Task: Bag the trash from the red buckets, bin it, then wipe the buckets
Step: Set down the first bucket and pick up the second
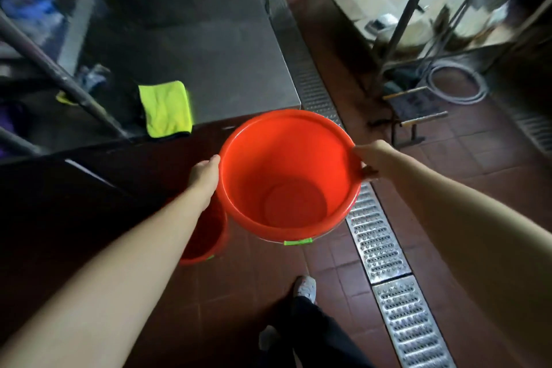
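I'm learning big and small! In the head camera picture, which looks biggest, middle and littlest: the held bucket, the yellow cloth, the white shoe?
1. Held bucket, though it is nearest the camera.
2. Yellow cloth.
3. White shoe.

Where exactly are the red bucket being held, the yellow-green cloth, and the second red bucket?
held red bucket (pixel 277 158): head view, inner wall.
yellow-green cloth (pixel 165 107): head view, middle of the cloth, on the steel table.
second red bucket (pixel 206 233): head view, inner wall, below the left forearm.

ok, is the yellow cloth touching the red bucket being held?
Apart. The head view shows the yellow cloth lying on the steel table, with dark table edge visible between it and the bucket that both hands hold by the rim.
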`<action>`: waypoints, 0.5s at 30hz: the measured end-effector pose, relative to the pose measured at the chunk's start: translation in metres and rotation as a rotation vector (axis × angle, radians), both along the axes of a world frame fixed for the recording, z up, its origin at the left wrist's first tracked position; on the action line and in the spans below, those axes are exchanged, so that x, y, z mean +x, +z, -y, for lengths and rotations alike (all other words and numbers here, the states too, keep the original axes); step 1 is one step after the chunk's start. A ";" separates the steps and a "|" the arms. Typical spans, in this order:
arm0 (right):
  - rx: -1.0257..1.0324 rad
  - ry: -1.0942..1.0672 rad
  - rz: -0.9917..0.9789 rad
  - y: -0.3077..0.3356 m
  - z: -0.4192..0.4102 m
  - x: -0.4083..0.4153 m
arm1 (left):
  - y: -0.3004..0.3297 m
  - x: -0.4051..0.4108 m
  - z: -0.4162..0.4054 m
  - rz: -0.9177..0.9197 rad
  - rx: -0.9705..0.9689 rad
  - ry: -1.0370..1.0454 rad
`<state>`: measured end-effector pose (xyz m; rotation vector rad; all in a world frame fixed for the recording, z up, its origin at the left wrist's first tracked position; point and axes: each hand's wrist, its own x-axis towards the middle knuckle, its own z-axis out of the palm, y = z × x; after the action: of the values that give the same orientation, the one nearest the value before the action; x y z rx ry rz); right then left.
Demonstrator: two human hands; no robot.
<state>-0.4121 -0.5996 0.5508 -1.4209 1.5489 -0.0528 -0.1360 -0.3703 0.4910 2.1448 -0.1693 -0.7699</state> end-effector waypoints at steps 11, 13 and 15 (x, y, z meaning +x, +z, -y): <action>-0.239 0.127 0.100 0.247 -0.011 0.028 | 0.235 0.032 -0.010 0.150 -0.265 0.057; -0.270 0.135 0.098 0.267 -0.004 0.037 | 0.258 0.038 -0.008 0.206 -0.274 0.052; -0.283 0.149 0.120 0.280 0.006 0.048 | 0.274 0.043 -0.004 0.179 -0.303 0.033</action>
<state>-0.3637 -0.6058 0.8309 -1.7191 1.3714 -0.2721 -0.0926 -0.3662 0.7649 1.9198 -0.3226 -0.4970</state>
